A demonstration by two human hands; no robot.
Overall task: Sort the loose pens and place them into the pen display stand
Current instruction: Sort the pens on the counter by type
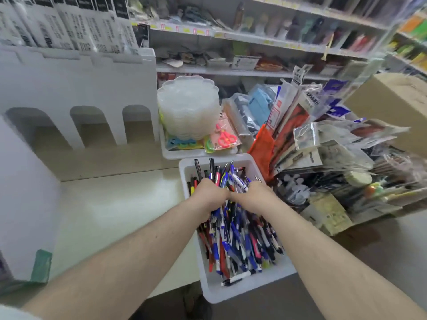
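Two bare hands reach side by side into a white bin (233, 294) heaped with loose pens (240, 234), mostly blue, with red, black and white barrels mixed in. The left hand (211, 196) has its fingers curled down into the heap and grips a bundle of pens; barrels stick out beyond its knuckles and below its palm. The right hand (253, 195), touching the left at the thumb side, likewise curls round a clutch of pens, a white-and-blue barrel (240, 182) lying just beyond its fingertips; motion blur hides how many pens each hand holds. A black-capped white marker (235, 278) lies at the near end of the bin, well behind the wrists. Far to the left of the fingers stands the white pen display stand (76, 84) with arched openings. Beyond the fingertips sits a tray (175, 155) holding stacked clear plastic lids (188, 107) and pink scissors (225, 137); packaged goods (323, 146) pile up to the right.
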